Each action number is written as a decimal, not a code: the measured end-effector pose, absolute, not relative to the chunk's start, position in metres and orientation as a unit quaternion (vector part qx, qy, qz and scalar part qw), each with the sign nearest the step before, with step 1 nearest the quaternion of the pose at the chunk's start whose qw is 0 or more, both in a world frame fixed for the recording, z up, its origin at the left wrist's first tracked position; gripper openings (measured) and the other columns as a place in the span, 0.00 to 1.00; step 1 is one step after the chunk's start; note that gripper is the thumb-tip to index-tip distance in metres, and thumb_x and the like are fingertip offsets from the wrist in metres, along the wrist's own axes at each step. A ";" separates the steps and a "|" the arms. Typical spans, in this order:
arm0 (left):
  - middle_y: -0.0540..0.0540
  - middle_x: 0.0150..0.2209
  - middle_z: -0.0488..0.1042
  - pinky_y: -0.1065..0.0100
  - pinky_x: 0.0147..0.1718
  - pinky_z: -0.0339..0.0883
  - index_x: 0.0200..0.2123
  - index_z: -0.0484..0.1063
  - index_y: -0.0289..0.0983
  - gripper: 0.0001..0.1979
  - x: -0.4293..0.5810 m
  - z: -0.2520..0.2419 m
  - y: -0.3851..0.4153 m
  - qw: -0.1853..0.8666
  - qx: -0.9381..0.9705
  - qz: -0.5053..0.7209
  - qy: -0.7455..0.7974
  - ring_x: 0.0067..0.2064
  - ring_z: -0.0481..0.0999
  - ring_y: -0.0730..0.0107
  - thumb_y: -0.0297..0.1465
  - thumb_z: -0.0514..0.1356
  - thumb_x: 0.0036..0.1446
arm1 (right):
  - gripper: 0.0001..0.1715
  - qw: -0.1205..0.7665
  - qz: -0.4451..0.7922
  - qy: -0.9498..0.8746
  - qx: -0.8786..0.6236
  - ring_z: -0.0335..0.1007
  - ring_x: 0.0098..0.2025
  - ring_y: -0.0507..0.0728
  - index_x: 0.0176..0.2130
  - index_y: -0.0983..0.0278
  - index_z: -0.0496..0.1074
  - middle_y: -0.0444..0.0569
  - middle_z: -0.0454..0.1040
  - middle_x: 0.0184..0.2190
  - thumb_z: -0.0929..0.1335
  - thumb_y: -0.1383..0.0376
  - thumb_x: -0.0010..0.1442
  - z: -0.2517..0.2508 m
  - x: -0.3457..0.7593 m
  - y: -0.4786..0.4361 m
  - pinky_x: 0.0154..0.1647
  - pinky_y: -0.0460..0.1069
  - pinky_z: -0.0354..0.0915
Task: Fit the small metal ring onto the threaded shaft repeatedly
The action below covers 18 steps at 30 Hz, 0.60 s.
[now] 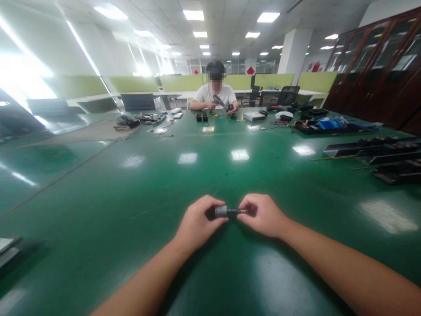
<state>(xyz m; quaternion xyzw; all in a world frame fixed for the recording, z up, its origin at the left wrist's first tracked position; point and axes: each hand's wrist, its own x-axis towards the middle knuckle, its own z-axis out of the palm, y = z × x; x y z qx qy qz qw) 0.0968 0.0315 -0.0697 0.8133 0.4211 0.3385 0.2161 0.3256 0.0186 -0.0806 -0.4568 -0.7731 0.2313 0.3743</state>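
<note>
The left hand (199, 224) has its grip closed on the tube (221, 211); the right hand (263, 215) pinches the end of the rod (233, 211). Both sit well in from the surface's (210, 175) far edge. Keeping them straight and pressing softly should help.

White-shirted person (216, 94) across green table (158, 173); black metal profiles (388, 154) at right, dark-red cabinets (378, 66) beyond

Middle of table (210, 177) open for passage. Right side: dark metal channels (384, 154) in the way. Far left: clutter (149, 118). Near left: flat stack (8, 251).
</note>
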 end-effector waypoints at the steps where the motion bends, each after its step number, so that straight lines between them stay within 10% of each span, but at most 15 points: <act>1: 0.48 0.38 0.77 0.66 0.40 0.68 0.40 0.76 0.40 0.12 0.097 -0.070 0.032 0.214 0.814 0.339 0.421 0.40 0.76 0.66 0.28 0.69 0.51 | 0.04 0.375 0.231 -0.773 -0.457 0.68 0.27 0.53 0.30 0.64 0.74 0.44 0.74 0.26 0.73 0.70 0.51 -0.081 0.326 0.019 0.28 0.46 0.62; 18: 0.49 0.37 0.78 0.66 0.40 0.71 0.39 0.76 0.40 0.13 0.090 -0.068 0.037 0.226 0.764 0.356 0.489 0.37 0.77 0.66 0.32 0.70 0.49 | 0.04 0.380 0.224 -0.765 -0.469 0.69 0.27 0.53 0.30 0.64 0.75 0.44 0.75 0.26 0.74 0.69 0.52 -0.081 0.330 0.021 0.29 0.47 0.63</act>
